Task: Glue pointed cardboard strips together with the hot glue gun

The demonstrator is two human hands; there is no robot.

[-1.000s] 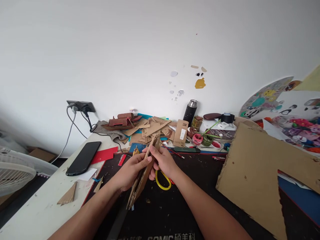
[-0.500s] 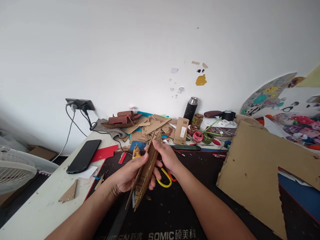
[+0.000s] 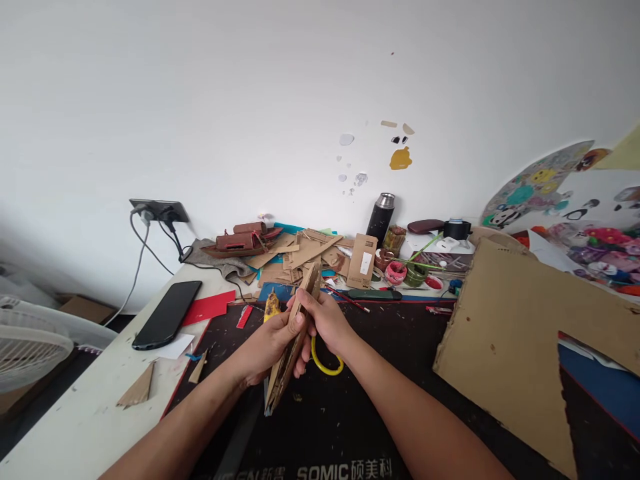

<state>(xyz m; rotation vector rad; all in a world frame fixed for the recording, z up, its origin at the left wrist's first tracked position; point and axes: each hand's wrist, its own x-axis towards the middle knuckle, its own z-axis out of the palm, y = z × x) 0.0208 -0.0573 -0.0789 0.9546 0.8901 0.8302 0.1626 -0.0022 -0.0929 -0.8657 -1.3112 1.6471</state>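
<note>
A long, narrow piece of folded cardboard point(image 3: 278, 381), pointed at its near end, is held between both hands above the black desk mat. My left hand point(image 3: 273, 340) is closed around its left side, thumb pressed on the upper face. Farther up, my right hand point(image 3: 325, 317) grips the right side near the far end, its thumb beside the left one. Just right of the cardboard, a yellow scissor handle point(image 3: 330, 369) shows on the mat; its other parts are hidden. Behind my left hand lies a yellow glue gun point(image 3: 273, 307), partly covered.
Cardboard scraps point(image 3: 310, 250) and a brown model boat point(image 3: 243, 240) lie along the wall. A black flask point(image 3: 381, 220) stands by paint jars point(image 3: 396, 272). A big cardboard sheet point(image 3: 495, 347) covers the right side. A phone point(image 3: 169, 313) and red paper point(image 3: 210, 307) lie left.
The folded cardboard has been pressed closer together and turned, so its sides now lie nearly flat against each other. Both thumbs have come closer to one another.
</note>
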